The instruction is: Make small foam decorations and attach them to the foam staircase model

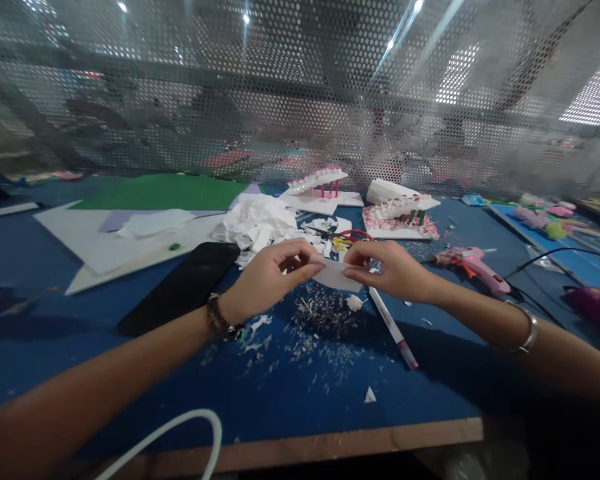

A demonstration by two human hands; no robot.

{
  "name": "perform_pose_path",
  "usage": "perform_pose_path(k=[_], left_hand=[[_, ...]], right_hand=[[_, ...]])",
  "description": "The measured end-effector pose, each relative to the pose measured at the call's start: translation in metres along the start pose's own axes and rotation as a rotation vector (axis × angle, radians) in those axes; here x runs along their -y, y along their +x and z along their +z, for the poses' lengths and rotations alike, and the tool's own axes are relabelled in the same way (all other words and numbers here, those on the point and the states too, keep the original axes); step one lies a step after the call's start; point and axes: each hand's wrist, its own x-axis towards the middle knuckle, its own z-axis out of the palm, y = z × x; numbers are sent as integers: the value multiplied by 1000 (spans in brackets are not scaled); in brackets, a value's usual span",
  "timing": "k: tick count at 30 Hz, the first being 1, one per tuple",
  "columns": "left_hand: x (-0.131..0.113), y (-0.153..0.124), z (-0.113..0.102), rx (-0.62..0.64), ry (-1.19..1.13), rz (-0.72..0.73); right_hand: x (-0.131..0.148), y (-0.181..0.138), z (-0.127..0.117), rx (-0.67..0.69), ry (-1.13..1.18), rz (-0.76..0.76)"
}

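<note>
A small piece of white paper (336, 276) is stretched between my two hands, above the blue table. My left hand (273, 273) pinches its left end between thumb and fingers. At the other end, the thumb and fingers of my right hand (387, 270) close on the paper. Below it lies a heap of dark and pale shavings (327, 313). A white pen with a reddish end (394, 330) rests under my right hand. Just beyond the hands are scissors or pliers with red and yellow handles (347, 237), partly hidden.
Crumpled white paper (260, 223) is piled behind my left hand, near a black flat slab (183, 287). Green sheets (170, 192) lie at back left. Two white stair models (325, 183) stand behind. At right is a pink glue gun (473, 267) with a black cord.
</note>
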Motion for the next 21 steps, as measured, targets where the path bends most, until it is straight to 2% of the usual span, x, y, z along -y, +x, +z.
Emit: perform_pose_path(k=[4, 6, 7, 10, 14, 18, 21], left_hand=[[-11, -3, -3, -6, 456, 608], [-12, -9, 0, 14, 668, 828], [-12, -13, 4, 46, 733, 876], [-5, -26, 18, 215, 804, 811], [7, -38, 32, 391, 737, 625], [14, -41, 32, 431, 493, 380], [15, -43, 32, 404, 379, 298]], right_hand=[[9, -22, -1, -198, -609, -393], [12, -33, 4, -186, -804, -511], [13, -38, 8, -154, -846, -527], [14, -49, 22, -8, -852, -480], [22, -55, 35, 168, -739, -327], [33, -54, 40, 231, -611, -203], [34, -50, 46, 234, -503, -128]])
